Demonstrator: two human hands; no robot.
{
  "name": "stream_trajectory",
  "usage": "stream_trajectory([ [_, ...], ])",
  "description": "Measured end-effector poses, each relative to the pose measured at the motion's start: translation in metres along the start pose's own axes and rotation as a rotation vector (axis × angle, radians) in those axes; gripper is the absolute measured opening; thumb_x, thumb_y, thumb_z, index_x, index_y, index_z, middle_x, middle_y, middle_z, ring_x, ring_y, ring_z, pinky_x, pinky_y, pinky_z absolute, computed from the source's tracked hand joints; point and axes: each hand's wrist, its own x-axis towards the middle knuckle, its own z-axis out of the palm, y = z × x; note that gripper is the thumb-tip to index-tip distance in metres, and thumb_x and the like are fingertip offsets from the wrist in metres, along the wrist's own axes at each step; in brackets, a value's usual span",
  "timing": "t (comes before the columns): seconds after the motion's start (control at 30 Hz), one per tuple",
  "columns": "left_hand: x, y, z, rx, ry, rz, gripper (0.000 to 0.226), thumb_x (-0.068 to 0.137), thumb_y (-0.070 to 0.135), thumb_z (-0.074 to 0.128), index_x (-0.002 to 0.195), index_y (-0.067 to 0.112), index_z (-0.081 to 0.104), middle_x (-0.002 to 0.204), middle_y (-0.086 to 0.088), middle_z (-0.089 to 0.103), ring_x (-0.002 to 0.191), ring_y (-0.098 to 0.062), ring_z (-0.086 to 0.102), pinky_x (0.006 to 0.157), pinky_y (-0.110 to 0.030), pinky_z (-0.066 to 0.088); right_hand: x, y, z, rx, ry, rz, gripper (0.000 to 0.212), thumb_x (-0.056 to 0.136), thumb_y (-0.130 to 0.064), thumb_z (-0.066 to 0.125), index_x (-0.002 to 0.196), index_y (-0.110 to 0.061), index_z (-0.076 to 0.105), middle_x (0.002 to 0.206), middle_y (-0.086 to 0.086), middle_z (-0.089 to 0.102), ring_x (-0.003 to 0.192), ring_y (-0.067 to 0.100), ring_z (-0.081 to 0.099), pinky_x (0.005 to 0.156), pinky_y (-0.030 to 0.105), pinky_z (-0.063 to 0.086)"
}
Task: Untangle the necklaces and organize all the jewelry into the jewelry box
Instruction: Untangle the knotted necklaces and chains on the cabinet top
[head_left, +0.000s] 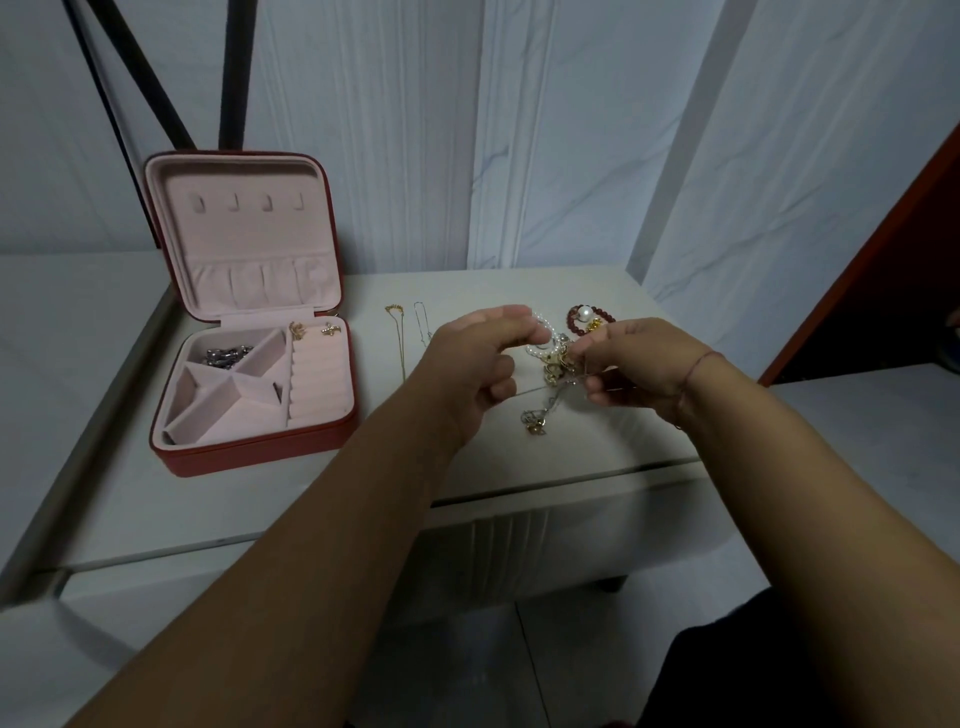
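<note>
Head view: both hands work the necklace tangle (555, 370), held just above the worktop (218, 509), well right of the open jewelry box (260, 457). The right hand (641, 364) pinches the knot of chains and charms. The left hand (475, 358), fingers curled, seems to pinch a fine strand leading out of it. Pulling them apart too hard would likely tighten the knot or snap a thin chain, and the dangling pendant (535, 420) could snag the pearl bracelet (540, 325) behind.
</note>
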Motion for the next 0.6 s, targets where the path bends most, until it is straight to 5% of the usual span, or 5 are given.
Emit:
stream_trajectory([
  [0.17, 0.0014, -0.0023, -0.0026, 0.134, -0.089, -0.082, 0.032, 0.085, 0.005, 0.067, 0.115, 0.011, 0.061, 0.076, 0.002, 0.068, 0.036, -0.003, 0.024, 0.035, -0.014, 0.028, 0.0006, 0.0005, 0.0011, 0.047, 0.051, -0.001, 0.011, 0.087, 0.006, 0.054, 0.092, -0.001, 0.061, 0.067, 0.012, 0.059, 0.054, 0.017, 0.057, 0.059, 0.029, 0.057],
  [0.3, -0.0004, -0.0061, -0.0046, 0.220, -0.088, -0.191, 0.026, 0.086, -0.002, 0.062, 0.110, 0.008, 0.061, 0.086, -0.006, 0.066, 0.038, -0.002, 0.027, 0.035, -0.014, 0.030, 0.0023, -0.0002, 0.0000, 0.224, 0.110, -0.001, 0.016, 0.088, 0.008, 0.051, 0.080, -0.005, 0.056, 0.071, 0.012, 0.060, 0.054, 0.016, 0.062, 0.054, 0.028, 0.057],
  [0.6, -0.0053, -0.0084, -0.0053, 0.516, -0.026, -0.144, 0.023, 0.093, 0.012, 0.056, 0.110, -0.002, 0.060, 0.081, -0.011, 0.066, 0.040, -0.007, 0.029, 0.034, -0.013, 0.028, 0.0050, -0.0003, 0.0047, 0.651, -0.128, 0.121, 0.017, 0.092, -0.002, 0.055, 0.076, -0.008, 0.057, 0.054, 0.001, 0.061, 0.044, 0.006, 0.060, 0.046, 0.019, 0.054],
])
